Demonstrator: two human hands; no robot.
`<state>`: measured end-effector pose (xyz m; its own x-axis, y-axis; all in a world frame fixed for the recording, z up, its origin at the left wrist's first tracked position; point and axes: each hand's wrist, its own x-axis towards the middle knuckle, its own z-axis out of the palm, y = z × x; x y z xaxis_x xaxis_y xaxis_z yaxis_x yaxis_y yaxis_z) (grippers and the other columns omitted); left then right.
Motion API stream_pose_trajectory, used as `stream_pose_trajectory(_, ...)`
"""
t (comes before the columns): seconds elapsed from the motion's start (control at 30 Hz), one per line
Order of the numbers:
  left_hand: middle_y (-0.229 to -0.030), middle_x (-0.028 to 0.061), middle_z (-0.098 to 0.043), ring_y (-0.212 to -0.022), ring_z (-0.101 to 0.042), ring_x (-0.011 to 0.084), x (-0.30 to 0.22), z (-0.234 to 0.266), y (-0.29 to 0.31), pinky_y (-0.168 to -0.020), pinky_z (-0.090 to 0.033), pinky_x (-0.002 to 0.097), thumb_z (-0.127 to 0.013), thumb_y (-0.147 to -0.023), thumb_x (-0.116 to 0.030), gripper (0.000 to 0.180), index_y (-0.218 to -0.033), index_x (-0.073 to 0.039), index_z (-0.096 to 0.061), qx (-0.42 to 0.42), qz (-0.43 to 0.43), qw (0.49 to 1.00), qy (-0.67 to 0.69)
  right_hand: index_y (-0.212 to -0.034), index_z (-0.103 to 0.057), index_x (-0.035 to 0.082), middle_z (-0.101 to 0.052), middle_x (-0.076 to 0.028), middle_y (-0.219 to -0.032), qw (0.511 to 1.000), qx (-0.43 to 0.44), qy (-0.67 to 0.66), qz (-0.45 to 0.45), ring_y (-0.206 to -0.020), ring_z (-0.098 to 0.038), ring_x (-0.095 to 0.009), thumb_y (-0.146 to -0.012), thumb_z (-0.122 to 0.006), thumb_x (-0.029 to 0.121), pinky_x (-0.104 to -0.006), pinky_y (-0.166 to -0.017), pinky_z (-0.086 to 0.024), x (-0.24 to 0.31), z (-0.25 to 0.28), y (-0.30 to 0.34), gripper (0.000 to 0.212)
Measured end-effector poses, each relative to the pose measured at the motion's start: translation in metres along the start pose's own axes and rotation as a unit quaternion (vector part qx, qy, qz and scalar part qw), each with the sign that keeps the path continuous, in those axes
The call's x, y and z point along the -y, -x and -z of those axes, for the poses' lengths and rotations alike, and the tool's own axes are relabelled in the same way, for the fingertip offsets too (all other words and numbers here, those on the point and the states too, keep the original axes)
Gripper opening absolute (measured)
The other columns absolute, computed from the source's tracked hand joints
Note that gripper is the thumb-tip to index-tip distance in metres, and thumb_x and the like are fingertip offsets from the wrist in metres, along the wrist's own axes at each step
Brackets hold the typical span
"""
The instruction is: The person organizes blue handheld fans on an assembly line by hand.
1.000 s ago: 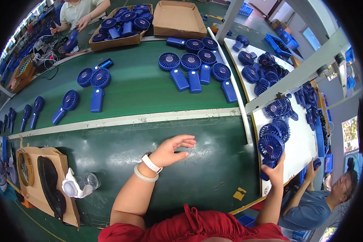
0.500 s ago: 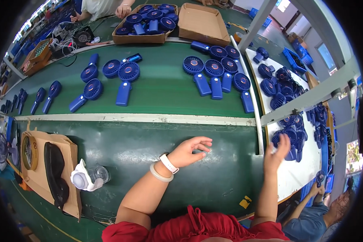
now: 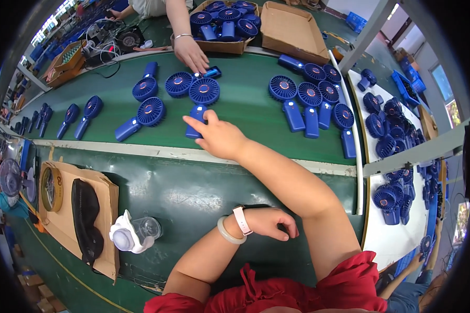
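Observation:
My right hand (image 3: pixel 222 138) reaches over the green belt at the handle of a blue handheld fan (image 3: pixel 204 92). Its index finger stretches across the handle and its thumb is apart; whether they touch the handle I cannot tell. My left hand (image 3: pixel 271 223), with a pink-white band on the wrist, rests above the near green tabletop. Its fingers are loosely curled, with a gap to the thumb and nothing seen in them. Beyond the fan, a co-worker's hand (image 3: pixel 191 55) comes down beside another blue fan (image 3: pixel 179 84) and a fan lying on its side (image 3: pixel 212 72).
More blue fans lie along the belt (image 3: pixel 235 112). Others crowd the white side table (image 3: pixel 384 245) at right, past a white rail (image 3: pixel 358 172). A fan-filled carton (image 3: pixel 224 47) stands behind. At left are a cardboard tray (image 3: pixel 109 235), a black eye mask (image 3: pixel 84 219) and a clear cup (image 3: pixel 150 228).
My right hand has swung from the white table at right to the fan on the belt. My left hand has drawn nearer and curled. The co-worker's hand has reached over the belt.

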<state>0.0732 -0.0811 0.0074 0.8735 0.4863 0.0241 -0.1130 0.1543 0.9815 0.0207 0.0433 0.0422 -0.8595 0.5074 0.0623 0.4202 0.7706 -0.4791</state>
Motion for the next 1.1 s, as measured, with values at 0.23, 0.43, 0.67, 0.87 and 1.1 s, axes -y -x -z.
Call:
stream_pose_trajectory(0.23,-0.11,0.007,-0.06,-0.101,-0.056,0.0152,0.008,0.001,-0.001,-0.083,-0.048,0.0308,-0.058,-0.081,-0.006,0.029,-0.11,-0.003,-0.057,-0.058,0.015,0.998,-0.012,-0.1,-0.052,0.009,-0.043,-0.019,-0.105,0.993,-0.042,0.089,-0.062,-0.083,-0.058,-0.037,-0.076,-0.066,0.034,-0.0441,-0.075,-0.05,-0.023,-0.007,0.009,0.037)
stream_pose_trajectory(0.43,-0.102,0.0043,-0.059,-0.095,-0.058,0.0145,0.011,0.006,-0.006,-0.078,-0.05,0.0288,-0.058,-0.085,-0.009,0.023,-0.108,-0.005,-0.054,-0.193,0.052,0.953,0.228,-0.123,-0.04,0.0,-0.051,-0.016,-0.102,0.982,-0.147,-0.098,-0.072,-0.082,-0.058,-0.025,-0.081,-0.064,0.023,-0.0364,-0.07,-0.049,-0.084,0.006,0.084,0.054)
stream_pose_trajectory(0.67,-0.104,0.0031,-0.055,-0.093,-0.056,0.0145,0.008,0.02,0.001,-0.076,-0.046,0.0284,-0.047,-0.092,-0.034,0.038,-0.117,-0.006,-0.046,-0.369,-0.233,0.793,0.425,-0.119,-0.041,-0.002,-0.056,-0.013,-0.098,0.594,-0.054,-0.79,-0.141,-0.069,-0.056,-0.018,-0.091,-0.036,0.026,-0.0258,-0.053,-0.043,-0.039,0.049,0.183,0.04)
stream_pose_trajectory(0.87,-0.129,0.0122,-0.046,-0.102,-0.053,0.0153,0.007,0.012,0.001,-0.085,-0.043,0.0294,-0.043,-0.091,-0.047,0.062,-0.136,-0.007,-0.03,-0.334,-0.238,0.831,0.377,-0.116,-0.038,0.006,-0.058,-0.012,-0.09,0.598,-0.042,-0.781,-0.177,-0.052,-0.05,-0.015,-0.094,-0.036,0.038,-0.0224,-0.045,-0.038,-0.018,0.003,0.22,0.039)
stream_pose_trajectory(1.1,-0.1,0.0065,-0.056,-0.105,-0.054,0.0249,0.003,0.015,0.004,-0.084,-0.047,0.0387,-0.037,-0.082,-0.065,0.073,-0.134,-0.015,-0.031,-0.424,-0.233,0.814,0.321,-0.108,-0.054,0.002,-0.053,0.0,-0.075,0.92,-0.114,-0.261,-0.269,-0.068,-0.051,-0.009,-0.073,-0.073,0.014,-0.0232,-0.059,-0.043,-0.064,0.044,0.192,0.041)
